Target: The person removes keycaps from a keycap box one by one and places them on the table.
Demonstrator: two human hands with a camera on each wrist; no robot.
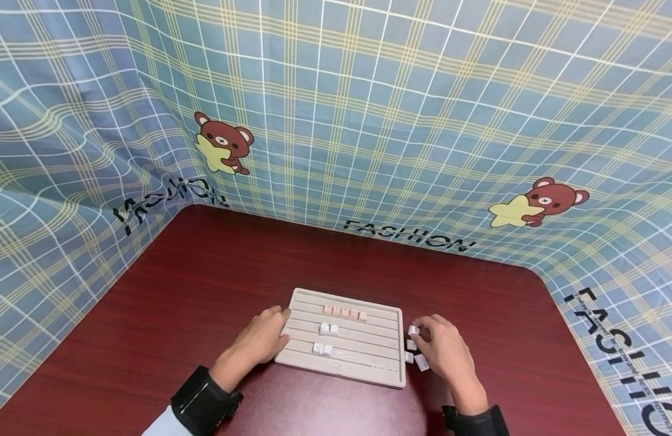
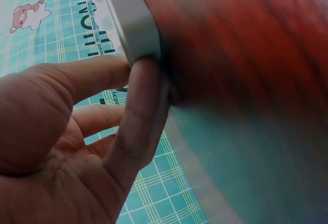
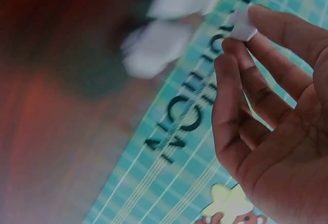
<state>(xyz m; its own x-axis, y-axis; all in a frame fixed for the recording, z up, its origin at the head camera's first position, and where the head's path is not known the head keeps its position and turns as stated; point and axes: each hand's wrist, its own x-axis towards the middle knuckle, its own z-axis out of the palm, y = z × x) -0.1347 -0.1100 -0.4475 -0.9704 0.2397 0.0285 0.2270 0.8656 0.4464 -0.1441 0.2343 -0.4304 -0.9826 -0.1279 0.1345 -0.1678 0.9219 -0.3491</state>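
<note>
A pale ridged board [image 1: 363,375] lies on the table. My left hand [image 1: 262,335] grips its left edge; in the left wrist view, thumb and fingers [image 2: 138,106] close on the board's corner [image 2: 136,24]. Pink keycaps [image 1: 344,312] stand in a row near the top of the board, and below them sit two pairs of white keycaps [image 1: 329,329]. Just right of the board, my right hand [image 1: 447,351] pinches a white keycap [image 3: 243,26] between thumb and fingertips. Three more loose white keycaps [image 1: 421,362] lie beside that hand, one longer than the others.
The dark red table [image 1: 249,260] reaches back to a blue checked cloth [image 1: 325,151] that hangs behind it and along both sides. Bears and lettering are printed on the cloth. Each wrist wears a black band [image 1: 205,399].
</note>
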